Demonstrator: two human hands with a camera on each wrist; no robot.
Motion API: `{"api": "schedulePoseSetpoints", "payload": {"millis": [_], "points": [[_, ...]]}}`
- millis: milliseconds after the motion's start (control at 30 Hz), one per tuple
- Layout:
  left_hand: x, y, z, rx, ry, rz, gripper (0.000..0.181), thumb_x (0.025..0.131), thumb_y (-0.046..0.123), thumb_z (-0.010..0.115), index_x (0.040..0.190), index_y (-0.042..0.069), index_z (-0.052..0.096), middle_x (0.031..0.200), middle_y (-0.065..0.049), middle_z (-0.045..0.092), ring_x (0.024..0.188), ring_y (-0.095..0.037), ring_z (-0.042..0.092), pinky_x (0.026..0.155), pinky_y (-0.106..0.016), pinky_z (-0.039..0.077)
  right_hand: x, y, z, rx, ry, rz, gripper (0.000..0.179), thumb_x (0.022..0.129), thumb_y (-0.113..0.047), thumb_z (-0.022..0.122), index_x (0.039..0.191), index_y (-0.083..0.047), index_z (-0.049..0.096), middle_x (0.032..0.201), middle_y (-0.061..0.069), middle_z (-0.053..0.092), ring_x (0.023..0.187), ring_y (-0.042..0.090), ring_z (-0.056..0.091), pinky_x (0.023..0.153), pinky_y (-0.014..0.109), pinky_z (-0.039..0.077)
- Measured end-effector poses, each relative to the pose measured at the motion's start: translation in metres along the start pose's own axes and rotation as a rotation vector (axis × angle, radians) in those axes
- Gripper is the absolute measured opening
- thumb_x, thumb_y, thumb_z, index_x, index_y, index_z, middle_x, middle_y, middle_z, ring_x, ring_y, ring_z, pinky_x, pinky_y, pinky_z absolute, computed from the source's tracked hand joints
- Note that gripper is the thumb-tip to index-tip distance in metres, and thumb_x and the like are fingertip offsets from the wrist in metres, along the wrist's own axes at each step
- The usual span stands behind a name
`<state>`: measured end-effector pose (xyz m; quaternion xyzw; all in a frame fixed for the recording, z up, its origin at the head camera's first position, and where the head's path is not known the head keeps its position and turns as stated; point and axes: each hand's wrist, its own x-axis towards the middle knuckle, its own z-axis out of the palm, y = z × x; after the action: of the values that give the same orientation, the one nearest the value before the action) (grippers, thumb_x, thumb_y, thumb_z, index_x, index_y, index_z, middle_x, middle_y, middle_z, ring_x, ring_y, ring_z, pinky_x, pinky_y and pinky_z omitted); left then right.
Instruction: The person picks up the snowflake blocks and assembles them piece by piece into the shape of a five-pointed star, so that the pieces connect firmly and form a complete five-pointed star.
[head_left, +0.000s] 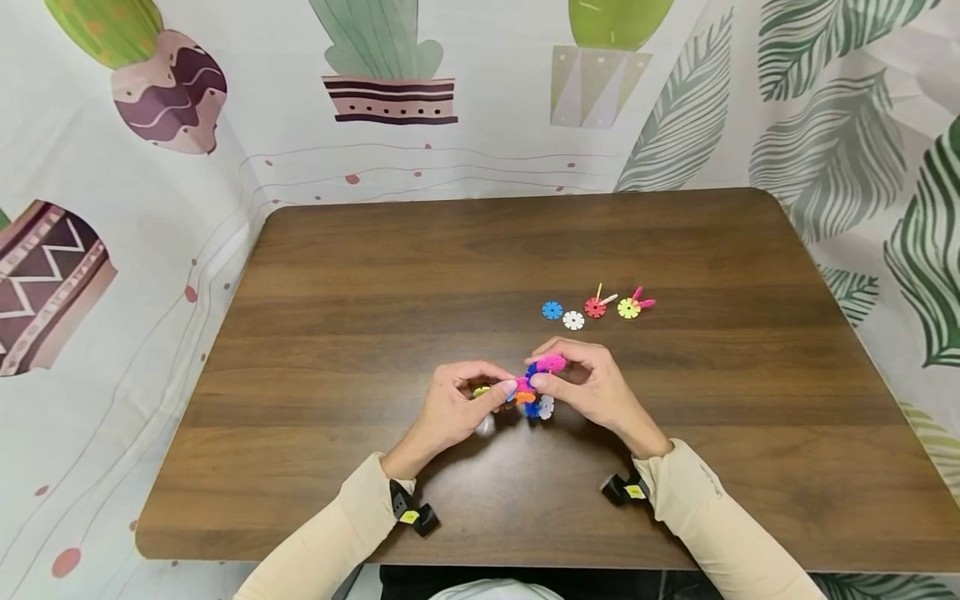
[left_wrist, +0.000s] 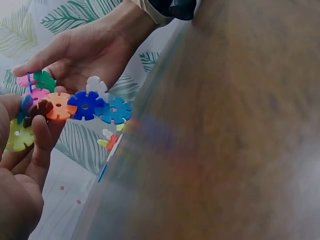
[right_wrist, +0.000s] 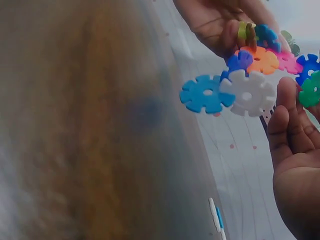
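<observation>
Both hands hold one joined cluster of notched plastic discs (head_left: 525, 398) over the front middle of the table. My left hand (head_left: 457, 404) pinches its left end, near a yellow disc (left_wrist: 19, 135) and a brown disc (left_wrist: 41, 111). On the other end, my right hand (head_left: 596, 387) pinches around a pink disc (head_left: 551, 363) and a green disc (right_wrist: 311, 90). Between the hands runs an orange disc (left_wrist: 60, 106). From it a dark blue disc (left_wrist: 85, 105), a white disc (right_wrist: 248, 93) and a light blue disc (right_wrist: 207, 94) branch off. Fingers partly cover both ends.
Beyond the hands on the wooden table (head_left: 360, 292) lie a loose blue disc (head_left: 552, 310) and a loose white disc (head_left: 573, 320). Beside them are a red disc (head_left: 595, 307) with two pieces attached and a yellow-green disc (head_left: 628, 308) with pink ones. A patterned cloth (head_left: 495, 167) hangs behind.
</observation>
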<state>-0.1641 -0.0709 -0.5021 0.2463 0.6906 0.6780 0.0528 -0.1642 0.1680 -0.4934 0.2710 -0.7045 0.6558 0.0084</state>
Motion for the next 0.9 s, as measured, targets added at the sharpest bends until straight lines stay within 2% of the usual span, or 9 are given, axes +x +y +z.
{"api": "schedulePoseSetpoints", "payload": {"millis": [100,233,367,467,567,667,767,900], "points": [[-0.001,-0.001,0.0,0.015,0.006,0.009,0.007,0.097,0.003,0.076,0.101,0.001,0.081,0.09,-0.021,0.08,0.075,-0.004,0.07,0.065,-0.02,0.06,0.0,0.0,0.002,0.007,-0.013,-0.001,0.018,0.091,0.008,0.078,0.108,0.01,0.073,0.106,0.031,0.071,0.1,0.009,0.072,0.085,0.023,0.064],[-0.001,-0.003,0.0,0.025,0.004,0.006,0.007,0.097,0.004,0.076,0.102,0.002,0.081,0.089,-0.02,0.08,0.072,-0.01,0.071,0.064,-0.024,0.061,0.002,0.0,-0.001,0.022,-0.039,-0.011,0.021,0.094,0.003,0.077,0.112,0.013,0.072,0.108,0.03,0.071,0.101,0.009,0.071,0.087,0.022,0.063],[0.001,-0.003,0.0,-0.009,0.004,-0.025,0.009,0.098,0.006,0.075,0.104,0.001,0.079,0.087,-0.021,0.079,0.06,-0.026,0.069,0.056,-0.036,0.062,0.003,0.0,-0.007,0.035,-0.057,0.006,0.032,0.099,-0.002,0.075,0.127,0.01,0.067,0.118,0.012,0.074,0.101,0.008,0.071,0.086,0.021,0.063],[0.004,-0.004,-0.001,-0.031,0.008,-0.03,0.011,0.1,0.006,0.074,0.107,0.0,0.077,0.091,-0.023,0.078,0.063,-0.034,0.069,0.056,-0.042,0.063,0.001,0.0,-0.01,0.027,-0.024,0.042,0.037,0.098,-0.001,0.075,0.133,0.004,0.064,0.119,-0.002,0.075,0.098,0.009,0.073,0.082,0.022,0.063],[0.005,-0.004,-0.001,-0.048,-0.022,-0.024,0.016,0.1,0.005,0.073,0.115,-0.001,0.075,0.098,-0.025,0.077,0.075,-0.029,0.073,0.066,-0.037,0.065,0.0,-0.001,-0.012,0.022,0.043,0.059,0.033,0.097,0.003,0.075,0.129,0.004,0.066,0.106,-0.005,0.077,0.089,0.016,0.076,0.076,0.025,0.063],[0.005,-0.002,-0.001,-0.073,-0.086,-0.046,0.029,0.099,0.006,0.075,0.127,0.0,0.07,0.109,-0.026,0.076,0.092,-0.017,0.075,0.08,-0.027,0.065,0.0,-0.001,-0.012,0.031,0.107,0.057,0.026,0.098,0.006,0.072,0.123,0.008,0.067,0.097,-0.004,0.078,0.081,0.018,0.076,0.072,0.027,0.064],[0.005,-0.001,-0.001,-0.111,-0.147,-0.082,0.043,0.098,0.006,0.077,0.138,0.003,0.063,0.122,-0.026,0.074,0.107,-0.009,0.074,0.09,-0.024,0.063,0.0,0.0,-0.012,0.063,0.139,0.036,0.023,0.099,0.007,0.069,0.122,0.013,0.066,0.101,-0.004,0.08,0.081,0.017,0.078,0.075,0.032,0.067],[0.005,-0.002,-0.002,-0.139,-0.191,-0.096,0.05,0.099,0.004,0.075,0.146,0.005,0.057,0.128,-0.027,0.072,0.111,-0.009,0.073,0.091,-0.024,0.063,0.001,0.001,-0.011,0.086,0.15,0.022,0.024,0.1,0.006,0.068,0.123,0.014,0.066,0.107,-0.004,0.081,0.082,0.019,0.08,0.076,0.035,0.068]]}}
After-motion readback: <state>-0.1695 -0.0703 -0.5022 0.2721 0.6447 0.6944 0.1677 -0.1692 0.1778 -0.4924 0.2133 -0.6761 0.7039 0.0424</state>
